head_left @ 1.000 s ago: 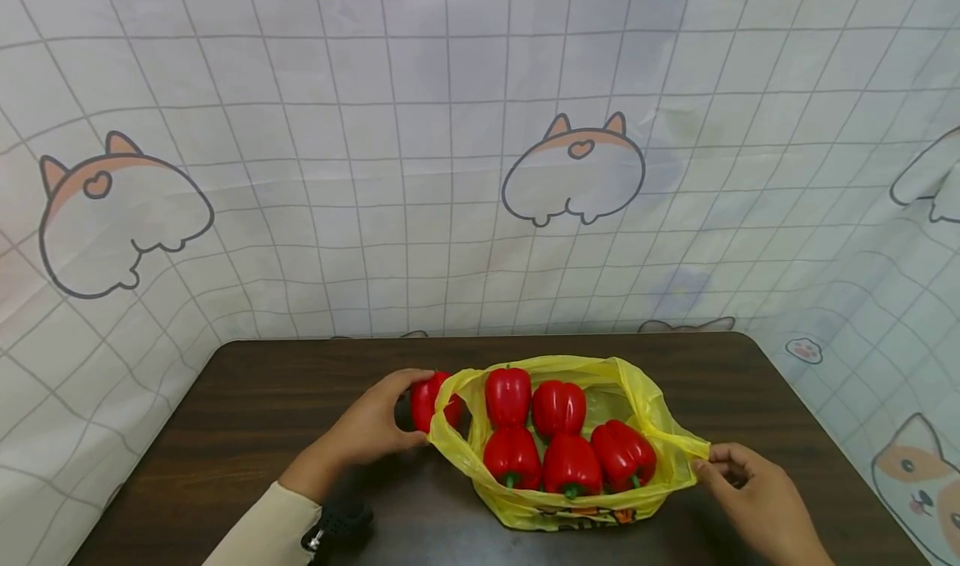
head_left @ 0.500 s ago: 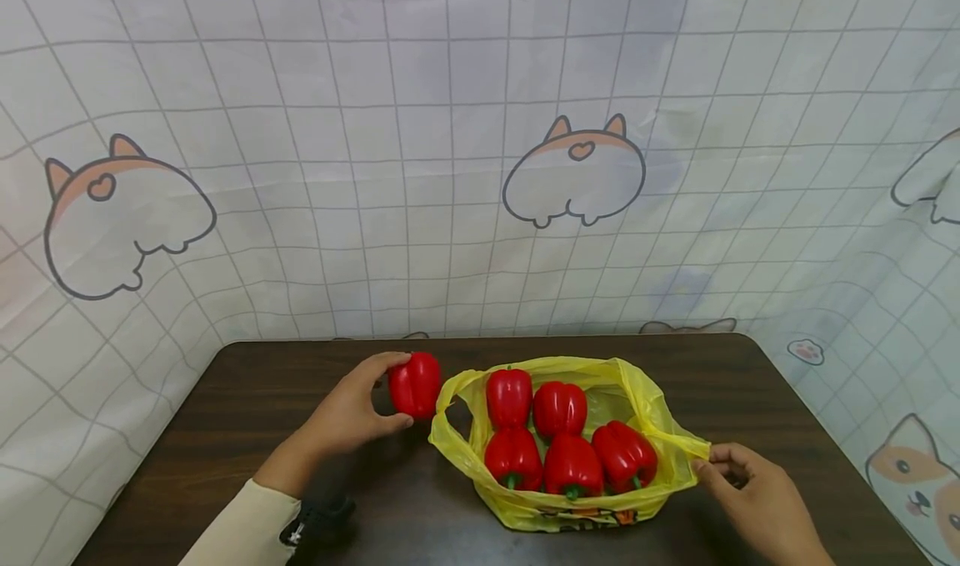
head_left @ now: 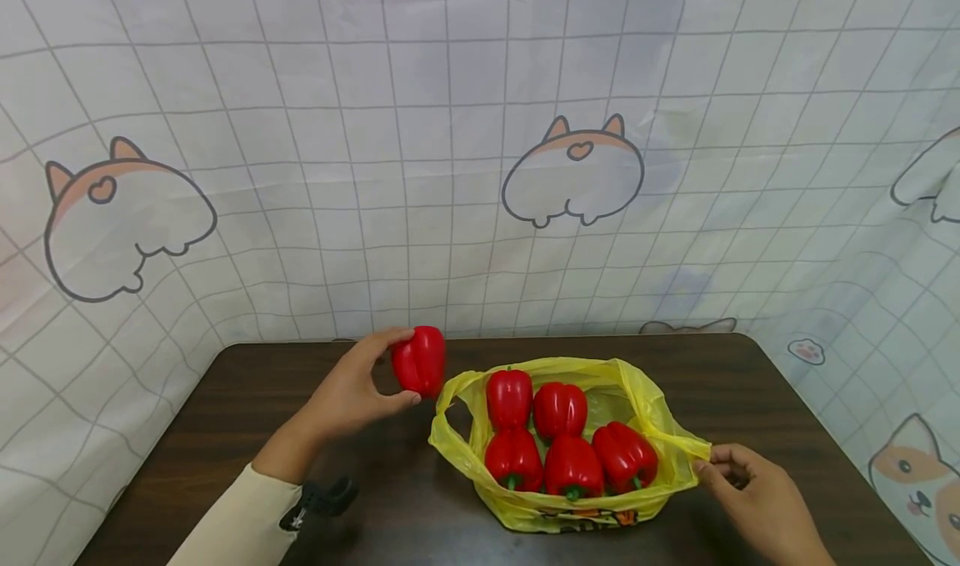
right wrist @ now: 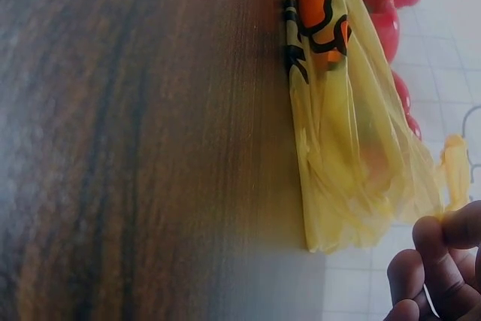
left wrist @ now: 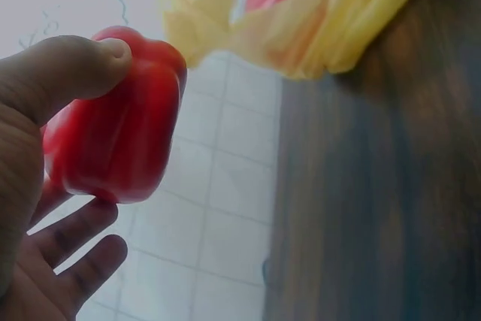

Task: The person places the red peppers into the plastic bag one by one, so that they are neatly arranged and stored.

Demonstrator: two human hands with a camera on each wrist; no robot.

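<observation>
My left hand [head_left: 348,387] grips a red bell pepper [head_left: 420,362] between thumb and fingers, raised above the table just left of the bag. In the left wrist view the thumb lies across the held pepper [left wrist: 120,125], with two fingers spread below it. A yellow plastic bag [head_left: 525,512] stands with its mouth wide, and several red bell peppers [head_left: 573,466] lie inside. At the bag's right end my right hand [head_left: 765,495] pinches its edge. The right wrist view shows fingertips [right wrist: 430,231] gathered on the bag's thin plastic [right wrist: 361,186].
Everything rests on a dark wood-grain table [head_left: 255,416]. Behind and beside it hangs a white grid-patterned cloth [head_left: 420,174] with cartoon dog prints. A dark strap device [head_left: 322,499] sits at the left wrist by the cream sleeve [head_left: 240,520].
My left hand has drawn the pepper from the bag's left edge, first leftward, then upward off the table. My right hand and the bag have stayed put.
</observation>
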